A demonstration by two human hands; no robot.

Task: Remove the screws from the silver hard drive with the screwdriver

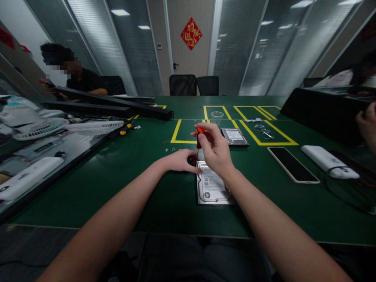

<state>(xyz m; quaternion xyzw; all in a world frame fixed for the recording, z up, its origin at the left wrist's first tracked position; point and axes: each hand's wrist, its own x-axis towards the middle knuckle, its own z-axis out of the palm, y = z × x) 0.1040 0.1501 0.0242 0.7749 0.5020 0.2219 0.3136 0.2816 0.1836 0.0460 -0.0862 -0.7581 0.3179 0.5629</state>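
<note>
A silver hard drive (pixel 212 189) lies flat on the green table (pixel 141 184) in front of me. My right hand (pixel 216 150) is closed round a small screwdriver with an orange handle (pixel 199 134), held upright with its tip at the drive's far left corner. My left hand (pixel 179 161) rests on the table at that same corner, fingers curled against the drive's far edge. A second hard drive (pixel 235 136) lies further back beside yellow tape lines. A few tiny screws (pixel 170 149) lie left of my left hand.
A dark phone (pixel 292 164) and a white power bank (pixel 329 161) with a cable lie to the right. A clear cup (pixel 217 116) stands at the back. Long black bars (pixel 117 106), fan grilles (pixel 88 127) and a yellow-handled tool (pixel 126 129) lie left. One person sits at far left; another's hand (pixel 367 125) shows at right.
</note>
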